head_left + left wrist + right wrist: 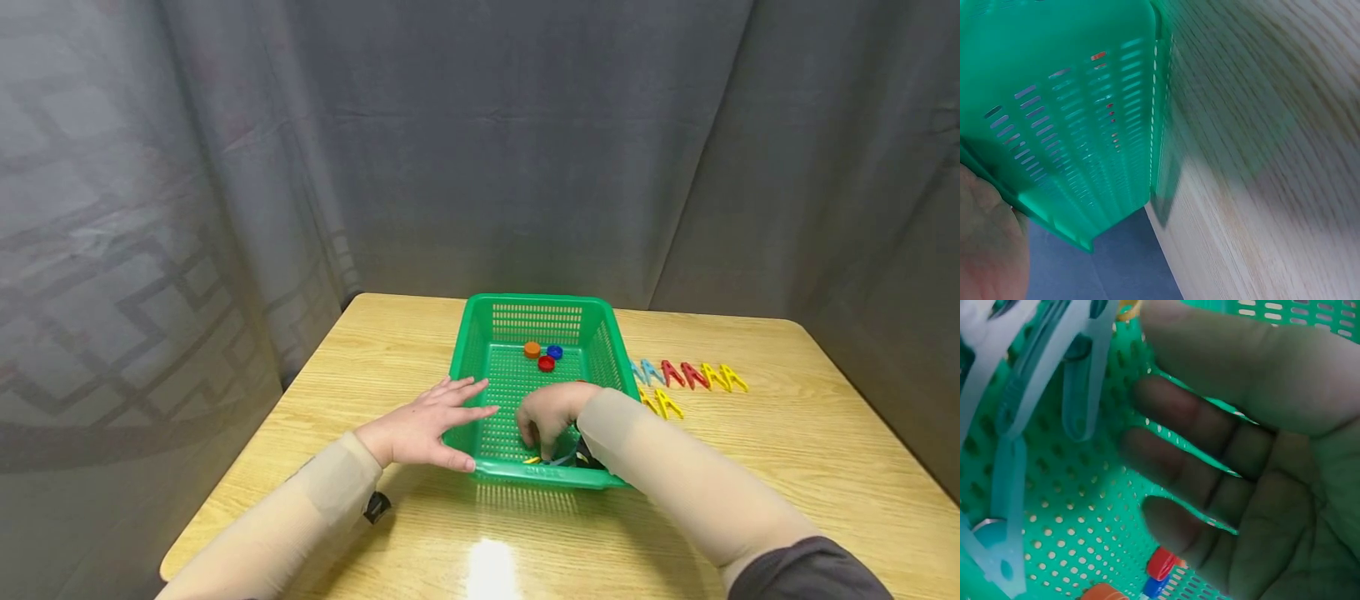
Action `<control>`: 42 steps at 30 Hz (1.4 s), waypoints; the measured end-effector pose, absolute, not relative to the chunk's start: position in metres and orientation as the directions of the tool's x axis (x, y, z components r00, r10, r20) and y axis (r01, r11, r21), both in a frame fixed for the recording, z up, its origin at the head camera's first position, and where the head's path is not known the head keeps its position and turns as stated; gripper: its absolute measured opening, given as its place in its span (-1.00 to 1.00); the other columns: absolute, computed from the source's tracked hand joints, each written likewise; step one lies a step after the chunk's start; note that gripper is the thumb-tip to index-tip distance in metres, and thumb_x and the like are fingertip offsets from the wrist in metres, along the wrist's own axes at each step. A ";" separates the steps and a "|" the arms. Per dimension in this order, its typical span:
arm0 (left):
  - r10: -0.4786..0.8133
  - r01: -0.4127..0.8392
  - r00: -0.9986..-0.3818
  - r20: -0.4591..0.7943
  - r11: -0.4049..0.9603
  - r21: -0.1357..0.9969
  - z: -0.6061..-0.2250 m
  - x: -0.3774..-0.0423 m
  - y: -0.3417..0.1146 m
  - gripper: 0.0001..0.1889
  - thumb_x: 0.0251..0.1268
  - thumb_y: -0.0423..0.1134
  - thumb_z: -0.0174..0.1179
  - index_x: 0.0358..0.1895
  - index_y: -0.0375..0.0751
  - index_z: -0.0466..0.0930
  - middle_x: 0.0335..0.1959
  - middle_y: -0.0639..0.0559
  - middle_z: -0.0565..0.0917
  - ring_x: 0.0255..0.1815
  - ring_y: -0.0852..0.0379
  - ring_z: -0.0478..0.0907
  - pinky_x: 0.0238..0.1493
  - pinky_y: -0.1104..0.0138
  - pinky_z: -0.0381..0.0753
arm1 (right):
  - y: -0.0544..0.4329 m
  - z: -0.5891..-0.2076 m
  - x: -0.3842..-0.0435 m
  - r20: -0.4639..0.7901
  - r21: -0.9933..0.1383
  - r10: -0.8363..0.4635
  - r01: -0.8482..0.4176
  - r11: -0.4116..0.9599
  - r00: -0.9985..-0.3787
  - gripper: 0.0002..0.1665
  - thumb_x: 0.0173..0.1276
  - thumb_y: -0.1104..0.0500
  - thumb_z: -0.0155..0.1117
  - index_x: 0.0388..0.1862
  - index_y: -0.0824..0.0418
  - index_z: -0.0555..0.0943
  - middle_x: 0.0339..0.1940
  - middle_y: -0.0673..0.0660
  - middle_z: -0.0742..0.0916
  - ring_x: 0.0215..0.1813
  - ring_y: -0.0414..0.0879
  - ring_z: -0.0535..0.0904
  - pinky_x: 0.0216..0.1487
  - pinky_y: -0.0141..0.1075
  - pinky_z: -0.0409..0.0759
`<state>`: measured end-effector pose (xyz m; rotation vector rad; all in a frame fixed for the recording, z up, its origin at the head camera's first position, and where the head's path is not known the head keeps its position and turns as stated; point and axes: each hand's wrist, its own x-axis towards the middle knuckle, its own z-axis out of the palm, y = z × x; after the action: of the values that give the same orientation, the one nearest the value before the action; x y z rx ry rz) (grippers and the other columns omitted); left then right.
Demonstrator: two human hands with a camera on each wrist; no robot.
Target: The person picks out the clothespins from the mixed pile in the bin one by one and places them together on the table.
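Head view: the left hand [426,427] is held at the near-left rim of the green basket [555,477], fingers spread apart. Inside the basket's near end, the right hand [551,411] is seen beside clothespins [1013,472], its fingers bent; whether one is pinched cannot be told. Orange, red and blue caps [532,351] are seen toward the basket's far end, and outer clothespins [689,371] are lined up to its right.

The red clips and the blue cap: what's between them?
The right wall of the basket, then the blue clips, as the head view shows.
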<state>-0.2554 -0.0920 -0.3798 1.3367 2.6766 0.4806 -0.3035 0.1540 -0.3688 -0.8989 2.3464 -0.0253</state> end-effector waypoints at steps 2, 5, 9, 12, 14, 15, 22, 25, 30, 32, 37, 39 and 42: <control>0.793 0.757 -0.608 0.038 0.565 0.330 -0.380 -0.255 -0.092 -0.17 0.17 0.34 0.13 0.49 0.09 0.19 0.57 0.10 -0.12 0.56 -0.05 -0.22 0.48 -0.02 -0.23 | 0.154 -0.370 -0.304 -0.576 -0.218 -0.596 -0.597 0.772 -0.559 -0.77 0.04 0.17 0.55 -0.33 -0.05 0.68 -0.35 -0.21 0.65 -0.22 -0.27 0.55 -0.09 -0.25 0.57; 0.788 0.749 -0.615 0.028 0.573 0.332 -0.379 -0.255 -0.091 -0.16 0.16 0.34 0.13 0.49 0.11 0.18 0.57 0.12 -0.14 0.56 -0.06 -0.23 0.48 0.00 -0.25 | 0.155 -0.371 -0.305 -0.614 -0.218 -0.588 -0.603 0.767 -0.526 -0.79 0.06 0.15 0.54 -0.35 -0.05 0.67 -0.37 -0.22 0.65 -0.24 -0.28 0.54 -0.11 -0.26 0.55; 0.780 0.738 -0.626 0.015 0.586 0.333 -0.378 -0.254 -0.091 -0.17 0.16 0.35 0.13 0.49 0.15 0.17 0.57 0.15 -0.16 0.56 0.02 -0.27 0.49 0.03 -0.27 | 0.156 -0.372 -0.305 -0.644 -0.209 -0.574 -0.606 0.767 -0.505 -0.80 0.06 0.19 0.53 -0.40 -0.03 0.66 -0.39 -0.19 0.66 -0.26 -0.27 0.53 -0.16 -0.27 0.56; 0.780 0.739 -0.626 0.010 0.588 0.330 -0.378 -0.254 -0.091 -0.17 0.16 0.35 0.12 0.49 0.16 0.16 0.57 0.15 -0.16 0.57 0.03 -0.27 0.49 0.04 -0.28 | 0.158 -0.371 -0.303 -0.662 -0.159 -0.543 -0.611 0.775 -0.517 -0.80 0.04 0.20 0.54 -0.44 -0.04 0.67 -0.41 -0.18 0.66 -0.29 -0.25 0.53 -0.22 -0.27 0.58; 0.781 0.740 -0.624 0.011 0.586 0.329 -0.377 -0.254 -0.091 -0.16 0.16 0.35 0.13 0.49 0.16 0.16 0.57 0.15 -0.16 0.57 0.02 -0.26 0.49 0.05 -0.27 | 0.158 -0.371 -0.302 -0.667 -0.105 -0.519 -0.623 0.776 -0.534 -0.81 0.05 0.22 0.54 -0.45 -0.03 0.68 -0.42 -0.17 0.66 -0.30 -0.23 0.54 -0.25 -0.26 0.60; 0.784 0.744 -0.621 0.015 0.582 0.328 -0.377 -0.254 -0.091 -0.17 0.16 0.35 0.13 0.49 0.15 0.17 0.57 0.13 -0.15 0.56 -0.01 -0.25 0.49 0.04 -0.27 | 0.158 -0.372 -0.302 -0.668 -0.074 -0.508 -0.630 0.773 -0.544 -0.81 0.05 0.24 0.53 -0.46 -0.03 0.69 -0.42 -0.17 0.65 -0.32 -0.23 0.54 -0.27 -0.27 0.61; 0.791 0.753 -0.611 0.031 0.568 0.332 -0.378 -0.253 -0.092 -0.17 0.17 0.34 0.13 0.48 0.10 0.19 0.57 0.08 -0.11 0.56 -0.05 -0.22 0.48 -0.01 -0.23 | 0.162 -0.376 -0.308 -0.591 0.031 -0.520 -0.662 0.749 -0.617 -0.60 0.14 0.48 0.24 -0.73 0.05 0.54 -0.68 -0.11 0.44 -0.57 -0.20 0.21 -0.55 -0.37 0.20; 0.791 0.753 -0.611 0.032 0.567 0.335 -0.378 -0.253 -0.092 -0.17 0.17 0.34 0.13 0.48 0.09 0.20 0.57 0.08 -0.11 0.56 -0.06 -0.21 0.48 -0.01 -0.23 | 0.163 -0.377 -0.311 -0.465 0.008 -0.527 -0.598 0.801 -0.711 -0.57 0.18 0.51 0.11 -0.75 0.11 0.38 -0.68 -0.02 0.34 -0.55 -0.14 0.15 -0.51 -0.29 0.14; 0.791 0.754 -0.610 0.037 0.566 0.334 -0.378 -0.254 -0.091 -0.17 0.17 0.34 0.13 0.48 0.08 0.21 0.57 0.07 -0.10 0.56 -0.05 -0.21 0.48 -0.01 -0.22 | 0.165 -0.377 -0.315 -0.298 -0.060 -0.489 -0.495 0.867 -0.820 -0.66 0.30 0.48 0.04 -0.61 0.16 0.42 -0.57 0.04 0.47 -0.47 -0.09 0.29 -0.41 -0.23 0.36; 0.793 0.757 -0.607 0.041 0.562 0.332 -0.378 -0.254 -0.091 -0.17 0.17 0.34 0.12 0.48 0.07 0.21 0.57 0.06 -0.10 0.56 -0.06 -0.20 0.48 -0.01 -0.22 | 0.164 -0.378 -0.317 -0.289 -0.059 -0.473 -0.478 0.877 -0.832 -0.72 0.33 0.43 0.05 -0.55 0.17 0.47 -0.51 0.05 0.53 -0.44 -0.08 0.35 -0.36 -0.22 0.43; 0.796 0.760 -0.604 0.043 0.559 0.330 -0.379 -0.254 -0.091 -0.17 0.17 0.34 0.12 0.48 0.08 0.20 0.57 0.06 -0.10 0.56 -0.07 -0.20 0.48 -0.01 -0.22 | 0.163 -0.382 -0.320 -0.333 -0.094 -0.429 -0.423 0.901 -0.840 -0.81 0.26 0.12 0.36 -0.36 0.19 0.54 -0.43 0.04 0.60 -0.37 -0.09 0.47 -0.27 -0.16 0.54; 0.795 0.758 -0.606 0.040 0.562 0.331 -0.378 -0.254 -0.091 -0.17 0.17 0.34 0.12 0.48 0.08 0.20 0.57 0.07 -0.10 0.56 -0.06 -0.21 0.48 0.00 -0.23 | 0.163 -0.383 -0.320 -0.357 -0.097 -0.434 -0.429 0.898 -0.827 -0.68 0.12 0.07 0.50 -0.33 0.18 0.54 -0.44 0.02 0.58 -0.37 -0.10 0.46 -0.27 -0.17 0.53; 0.791 0.754 -0.610 0.036 0.567 0.331 -0.378 -0.253 -0.091 -0.17 0.17 0.34 0.13 0.48 0.11 0.19 0.57 0.08 -0.11 0.56 -0.02 -0.22 0.49 0.01 -0.23 | 0.164 -0.385 -0.319 -0.383 -0.081 -0.459 -0.466 0.881 -0.802 -0.66 0.00 0.22 0.56 -0.40 0.18 0.51 -0.51 0.01 0.53 -0.41 -0.10 0.37 -0.35 -0.21 0.44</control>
<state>-0.2535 -0.0913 -0.3779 1.3258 2.6763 0.4802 -0.3192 0.1643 -0.3846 -0.6809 2.6541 0.0235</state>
